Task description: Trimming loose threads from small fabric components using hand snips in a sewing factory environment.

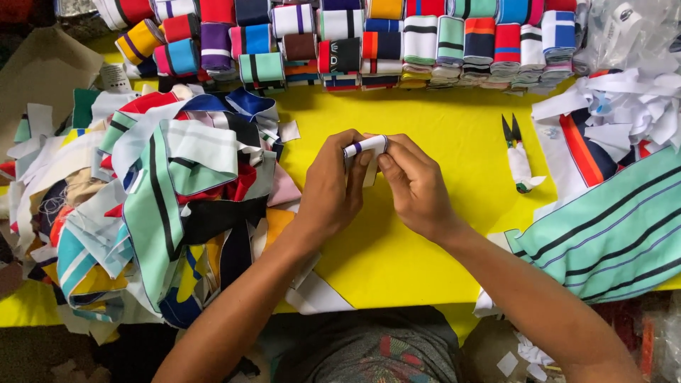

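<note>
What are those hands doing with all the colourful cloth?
A person's left hand and right hand together pinch a small white knitted strip with a purple stripe above the yellow table. A loose heap of striped fabric bands lies to the left, neat folded stacks line the far edge, and small snips rest to the right.

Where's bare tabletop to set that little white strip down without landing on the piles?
Bare yellow table runs between the stacked folded bands and both hands, left hand and right hand, across to the snips. More lies below the hands. Crowded: loose strip heap left, striped fabric right.
</note>
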